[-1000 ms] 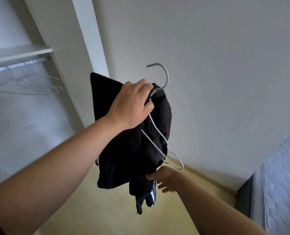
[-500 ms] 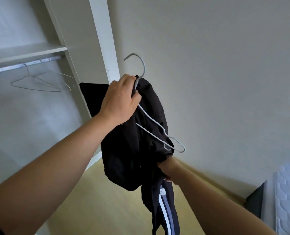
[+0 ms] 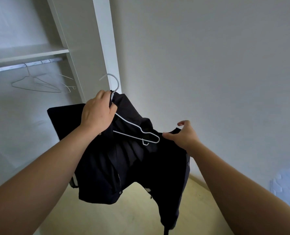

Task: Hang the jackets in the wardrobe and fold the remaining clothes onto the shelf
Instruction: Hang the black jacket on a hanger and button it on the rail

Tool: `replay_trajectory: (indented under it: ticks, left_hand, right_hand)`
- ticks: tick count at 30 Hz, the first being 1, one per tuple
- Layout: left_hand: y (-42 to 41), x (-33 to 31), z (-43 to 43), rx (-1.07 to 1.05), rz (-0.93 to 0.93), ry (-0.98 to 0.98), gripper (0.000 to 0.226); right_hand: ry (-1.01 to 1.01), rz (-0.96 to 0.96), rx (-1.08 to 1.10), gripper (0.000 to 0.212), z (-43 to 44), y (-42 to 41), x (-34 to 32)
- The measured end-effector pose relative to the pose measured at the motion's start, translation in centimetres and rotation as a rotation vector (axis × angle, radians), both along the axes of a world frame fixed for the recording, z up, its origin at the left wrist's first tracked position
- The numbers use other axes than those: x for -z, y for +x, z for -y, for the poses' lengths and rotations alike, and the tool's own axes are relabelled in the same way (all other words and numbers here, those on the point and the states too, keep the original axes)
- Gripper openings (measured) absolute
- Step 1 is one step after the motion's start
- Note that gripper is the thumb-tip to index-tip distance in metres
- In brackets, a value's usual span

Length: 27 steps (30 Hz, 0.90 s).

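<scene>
The jacket (image 3: 157, 167) is plain black with small silvery snaps, its wire hanger (image 3: 128, 122) white, the wardrobe (image 3: 105, 39) white with pale grey hangers (image 3: 34, 85) inside, the wall (image 3: 208, 65) flat off-white, the floor (image 3: 124, 217) light yellowish wood, the mattress (image 3: 286, 184) white with wavy quilting.

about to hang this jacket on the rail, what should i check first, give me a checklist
1. Left hand grips hanger neck: ok.
2. Hook free above that hand: ok.
3. Jacket seated on hanger: not ok; one hanger arm lies bare on top of the fabric.
4. Right hand pinches jacket edge: ok.
5. Bare rail left of the empty hangers: ok.
6. Other shoulder on hanger: cannot tell, hidden by the left hand.
</scene>
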<state>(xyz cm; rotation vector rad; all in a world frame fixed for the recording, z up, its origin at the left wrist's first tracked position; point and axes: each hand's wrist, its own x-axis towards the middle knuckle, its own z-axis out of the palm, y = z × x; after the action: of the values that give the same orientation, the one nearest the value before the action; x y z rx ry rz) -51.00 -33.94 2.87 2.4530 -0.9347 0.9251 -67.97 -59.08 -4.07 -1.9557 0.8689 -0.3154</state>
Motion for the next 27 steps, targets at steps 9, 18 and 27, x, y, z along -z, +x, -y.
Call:
replay_trajectory:
  ticks: [9, 18, 27]
  left_hand:
    - [0.3, 0.4, -2.0, -0.035, -0.123, -0.035, 0.013]
    - [-1.6, 2.2, -1.5, -0.012, -0.175, 0.0, 0.021]
    - [-3.7, 2.5, -0.4, 0.108, -0.213, -0.017, 0.025]
  right_hand:
    - [0.117, -0.001, 0.026, 0.027, -0.8, 2.0, -2.9]
    - [0.284, 0.208, -0.067, 0.033, -4.0, 3.6, -7.0]
    - [0.341, 0.432, -0.239, 0.035, -8.7, 3.9, -7.0]
